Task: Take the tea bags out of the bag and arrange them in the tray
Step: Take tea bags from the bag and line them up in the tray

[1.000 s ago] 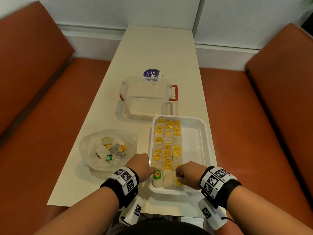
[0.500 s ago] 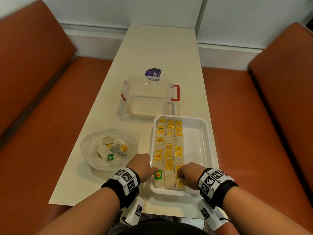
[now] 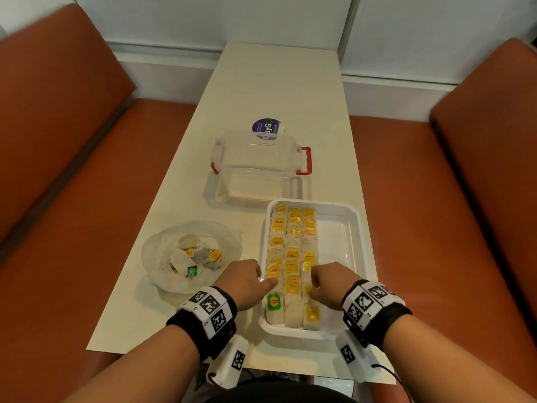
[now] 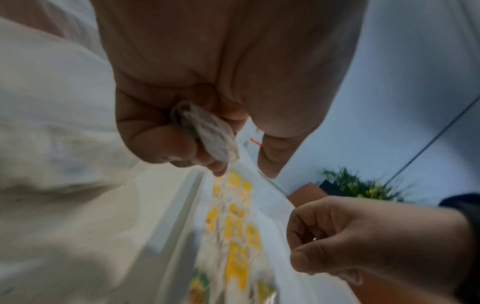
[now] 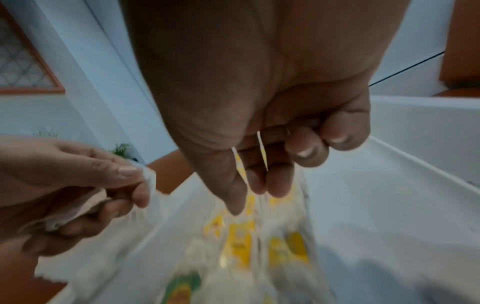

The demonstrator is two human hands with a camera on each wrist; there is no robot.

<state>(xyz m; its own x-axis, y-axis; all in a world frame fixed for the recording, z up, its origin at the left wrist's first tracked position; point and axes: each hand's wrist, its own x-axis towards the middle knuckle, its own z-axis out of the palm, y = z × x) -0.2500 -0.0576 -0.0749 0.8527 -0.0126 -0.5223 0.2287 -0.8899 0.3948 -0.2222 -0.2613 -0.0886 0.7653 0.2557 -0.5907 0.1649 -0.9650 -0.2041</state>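
The long cream surface runs away from me between two brown benches. On it, farthest off, stands a clear plastic box with red latches, and just this side of it the white tray. Three columns of tea bags with yellow tags fill the tray's left part; its right part is bare. To the tray's left, apart from it, the thin plastic bag lies open on the surface with a few tea bags loose inside.

My left hand sits at the tray's near left edge, its grip curled tight round one pale tea bag, pinched between thumb and fingers. My right hand is over the near end of the right column, fingers curled; the right wrist view shows two thin paper tags edge-on, pinched between thumb and forefinger. A green-tagged tea bag lies in the tray's near left corner, below my left thumb.
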